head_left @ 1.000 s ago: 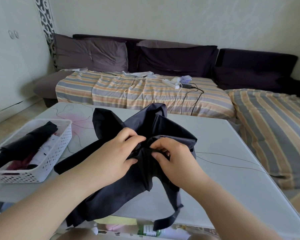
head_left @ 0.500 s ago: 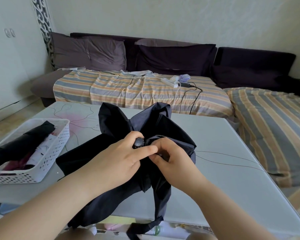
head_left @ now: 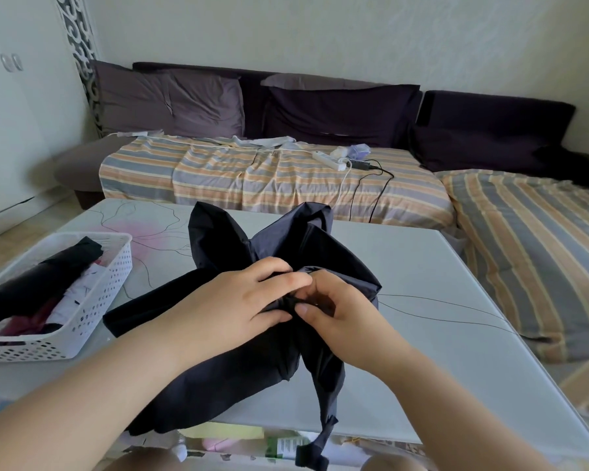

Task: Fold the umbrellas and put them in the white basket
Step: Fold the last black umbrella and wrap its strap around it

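Observation:
A dark navy umbrella (head_left: 286,246), collapsed with its canopy loose and bunched, lies across the middle of the white table (head_left: 432,290). My left hand (head_left: 238,304) grips the gathered fabric near its centre, thumb underneath. My right hand (head_left: 340,314) pinches a fold of the same fabric right beside it, fingers curled. The umbrella's closing strap (head_left: 315,453) hangs over the table's near edge. The white perforated basket (head_left: 68,338) stands at the left and holds a folded black umbrella (head_left: 38,283) plus a white and a reddish one.
A dark sofa with striped covers (head_left: 269,178) runs behind the table, with a power strip and cables (head_left: 340,161) on it. A second striped cushion (head_left: 541,239) lies to the right. Bottles and packets show on a shelf under the table's near edge.
Both hands have shifted slightly along the bunched fabric; the umbrella's round tip seen between them half a second ago is now covered. The strap hangs lower over the table edge.

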Action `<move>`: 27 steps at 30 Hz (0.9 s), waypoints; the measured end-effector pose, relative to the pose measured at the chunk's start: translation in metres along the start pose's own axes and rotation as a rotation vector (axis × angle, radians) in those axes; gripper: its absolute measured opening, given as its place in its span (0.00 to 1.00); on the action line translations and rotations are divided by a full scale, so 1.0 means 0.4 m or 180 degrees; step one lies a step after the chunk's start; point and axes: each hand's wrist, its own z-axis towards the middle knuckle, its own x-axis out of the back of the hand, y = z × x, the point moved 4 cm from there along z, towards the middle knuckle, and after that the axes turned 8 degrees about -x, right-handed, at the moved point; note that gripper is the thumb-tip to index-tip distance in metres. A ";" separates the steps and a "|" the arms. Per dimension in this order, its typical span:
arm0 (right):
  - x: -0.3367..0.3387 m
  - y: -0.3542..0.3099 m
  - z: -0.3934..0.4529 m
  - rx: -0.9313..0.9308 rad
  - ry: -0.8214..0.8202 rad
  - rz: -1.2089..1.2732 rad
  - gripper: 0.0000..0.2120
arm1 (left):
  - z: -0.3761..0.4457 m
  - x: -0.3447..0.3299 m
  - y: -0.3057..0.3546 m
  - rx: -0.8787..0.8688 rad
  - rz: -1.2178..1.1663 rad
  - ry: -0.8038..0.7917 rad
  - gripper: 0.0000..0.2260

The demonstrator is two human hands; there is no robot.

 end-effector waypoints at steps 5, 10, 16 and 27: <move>0.031 0.010 -0.014 -0.0166 0.0129 -0.0163 0.13 | 0.021 -0.008 -0.002 0.0063 0.0029 0.0110 0.08; 0.061 0.018 -0.077 0.0454 0.0596 -0.1239 0.23 | 0.047 -0.012 -0.006 0.0382 0.0099 0.0336 0.10; 0.085 0.094 -0.088 0.0326 0.1019 -0.2191 0.12 | 0.071 -0.012 -0.004 0.0791 0.0033 0.0346 0.13; 0.211 0.083 -0.076 0.0506 0.1227 -0.1545 0.05 | 0.094 -0.014 -0.010 0.0697 0.0228 0.0244 0.04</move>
